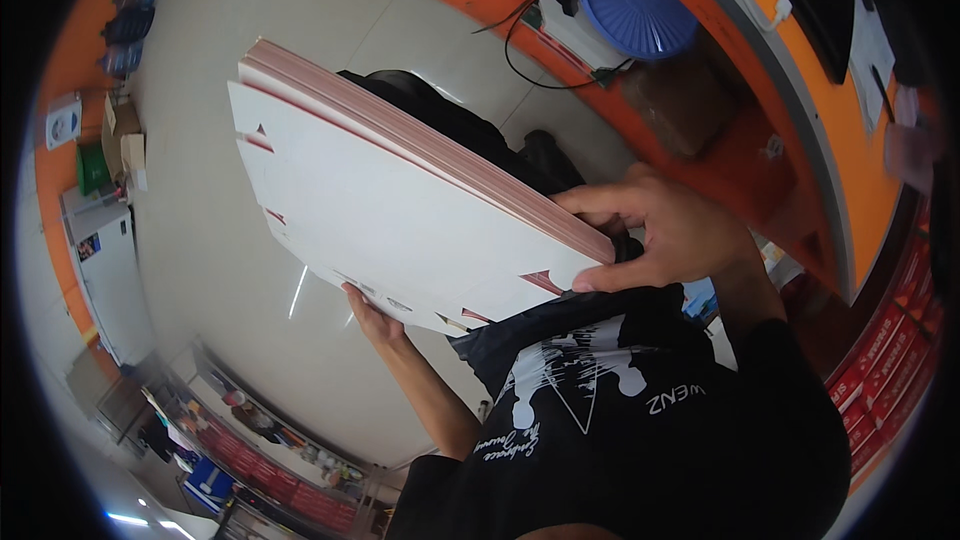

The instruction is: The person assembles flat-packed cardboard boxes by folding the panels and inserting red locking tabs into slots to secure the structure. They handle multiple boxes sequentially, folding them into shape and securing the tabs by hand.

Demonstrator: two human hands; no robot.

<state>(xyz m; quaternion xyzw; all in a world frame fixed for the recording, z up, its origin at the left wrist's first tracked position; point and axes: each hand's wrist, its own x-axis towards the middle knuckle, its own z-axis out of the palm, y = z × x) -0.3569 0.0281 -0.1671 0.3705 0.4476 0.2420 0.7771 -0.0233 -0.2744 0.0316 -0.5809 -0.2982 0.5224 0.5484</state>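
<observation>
Head cam: orange surface (868, 175) upper R, tiled floor (200, 190) L; white stack (400, 215) mid-frame, long axis upper L–lower R. Your R hand (685, 230) clamps fingers on its lower-R end; L hand (378, 322) at btm edge, can't tell grip.

Flat stack (380, 215): its white face is looking like smooth, matt card.
Stack edge (430, 152): is showing thin, paper-like layers, finely ridged.
Shirt (720, 460): black cloth is looking matt and soft.
Floor (200, 110): smooth pale tile is shining with glossy reflections.
Blue disc (640, 5): ribbed, plastic-looking surface is catching a slight sheen.
Desk top (868, 210): orange surface is looking smooth.
</observation>
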